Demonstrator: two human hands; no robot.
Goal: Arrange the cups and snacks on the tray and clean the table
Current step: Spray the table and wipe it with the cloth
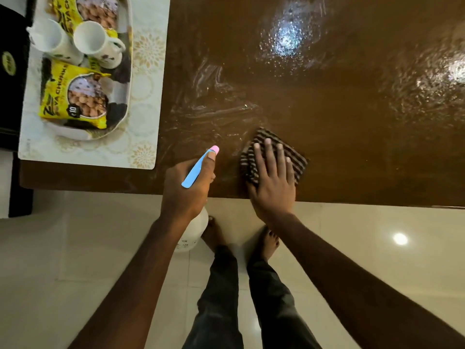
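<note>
My left hand [187,190] grips a white spray bottle [192,238] by its blue and pink trigger head at the table's near edge. My right hand [273,180] lies flat with straight fingers on a folded striped cloth [299,159], pressing it to the brown table [339,109]. Wet streaks and droplets shine on the tabletop beyond the cloth. At the far left a white tray [127,79] holds two white mugs [52,41] [97,42] and two yellow snack packets [78,99] [75,8].
The tray stands on a pale patterned placemat [146,137] at the table's left end. A black object [10,71] lies left of the mat. The table's front edge runs just under my hands; below it are light floor tiles and my legs and bare feet.
</note>
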